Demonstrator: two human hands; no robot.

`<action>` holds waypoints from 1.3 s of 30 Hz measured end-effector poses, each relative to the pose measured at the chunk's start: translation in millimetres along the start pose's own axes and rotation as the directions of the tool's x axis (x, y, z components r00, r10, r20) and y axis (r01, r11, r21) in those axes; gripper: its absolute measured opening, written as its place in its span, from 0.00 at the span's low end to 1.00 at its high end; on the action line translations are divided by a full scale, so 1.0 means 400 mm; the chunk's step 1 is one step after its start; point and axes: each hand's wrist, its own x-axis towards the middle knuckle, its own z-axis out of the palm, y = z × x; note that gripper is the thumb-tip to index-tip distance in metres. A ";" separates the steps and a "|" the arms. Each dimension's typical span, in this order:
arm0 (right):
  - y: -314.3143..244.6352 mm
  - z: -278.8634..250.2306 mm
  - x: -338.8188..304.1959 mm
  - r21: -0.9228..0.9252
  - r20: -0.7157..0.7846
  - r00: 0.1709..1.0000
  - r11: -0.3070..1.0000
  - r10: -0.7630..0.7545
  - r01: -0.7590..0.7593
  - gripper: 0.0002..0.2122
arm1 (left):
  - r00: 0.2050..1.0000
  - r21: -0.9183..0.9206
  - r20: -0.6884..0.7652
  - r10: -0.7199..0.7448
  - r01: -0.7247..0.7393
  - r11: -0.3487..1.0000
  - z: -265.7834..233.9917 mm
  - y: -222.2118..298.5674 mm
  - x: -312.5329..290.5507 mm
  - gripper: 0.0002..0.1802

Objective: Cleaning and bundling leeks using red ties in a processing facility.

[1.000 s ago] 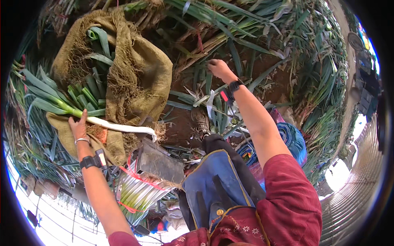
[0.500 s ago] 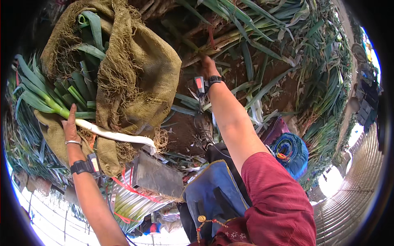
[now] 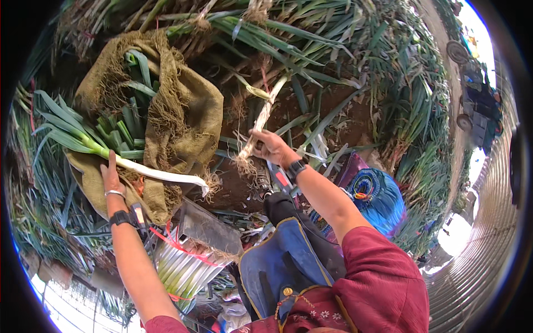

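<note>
Head view gives me a brown cloth sack (image 3: 197, 108) with its mouth open, and green leek tops (image 3: 122, 134) crowd inside it, several of them blunt-ended. I see the left hand (image 3: 112, 180) by the sack's lower left edge, fingers narrow around a long leek (image 3: 158, 173); its leaves spread past the sack's left edge, its white shank runs across the front, and its roots stick out by the lower right edge. The right hand (image 3: 273, 147) has its fingers closed around a withered leek (image 3: 266, 114) just above the roots, the upper end reaching to the heap (image 3: 408, 139). Below the sack's lower right edge I have a grey metal box (image 3: 205, 230) and a red-tied bundle of leeks (image 3: 189, 272); I can't tell whether the bundle lies in the box or against it. A blue patterned cloth bag (image 3: 383, 205) sits lower right of the right hand, its contents hidden from me. For room, I find bare soil (image 3: 236, 191) between the sack's right edge and the withered leek, with more, strewn with leaf scraps (image 3: 317, 145), toward the heap's inner edge.
</note>
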 end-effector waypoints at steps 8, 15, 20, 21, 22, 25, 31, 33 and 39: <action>-0.132 0.217 -0.045 0.413 0.118 0.966 0.896 -0.229 0.162 0.12 | 0.982 -0.169 0.061 0.179 -0.166 0.972 0.038 0.052 -0.301 0.41; -0.048 0.484 -0.193 0.296 0.231 0.971 0.955 -0.064 -0.007 0.14 | 0.876 -0.017 0.209 0.435 -0.442 0.897 -0.128 0.078 -0.382 0.33; -0.087 0.415 -0.242 0.359 0.207 0.967 0.931 -0.146 0.064 0.32 | 0.938 0.035 0.257 0.232 -0.249 0.968 -0.133 0.145 -0.440 0.23; -0.093 0.459 -0.276 0.363 0.220 0.964 0.930 -0.148 0.060 0.32 | 0.940 0.055 0.270 0.207 -0.230 0.972 -0.148 0.160 -0.442 0.20; -0.100 0.524 -0.339 0.402 0.255 0.959 0.916 -0.120 0.007 0.32 | 0.940 0.044 0.269 0.211 -0.231 0.972 -0.158 0.162 -0.452 0.18; -0.018 0.554 -0.368 0.370 0.420 0.894 0.929 -0.157 -0.011 0.16 | 0.888 -0.127 0.431 0.164 -0.120 0.985 -0.038 0.238 -0.546 0.19; 0.109 0.660 -0.626 0.294 0.344 0.939 0.947 0.017 -0.125 0.09 | 0.693 0.012 0.710 -0.125 0.166 0.986 0.019 0.354 -0.625 0.33; 0.191 0.662 -0.662 0.104 0.590 0.803 0.978 0.086 -0.181 0.09 | 0.546 0.163 0.820 -0.170 0.061 0.985 0.018 0.376 -0.639 0.33; 0.197 0.685 -0.844 -0.174 0.584 0.776 0.970 0.239 -0.168 0.12 | 0.373 0.118 0.871 -0.320 0.473 0.873 -0.049 0.377 -0.748 0.27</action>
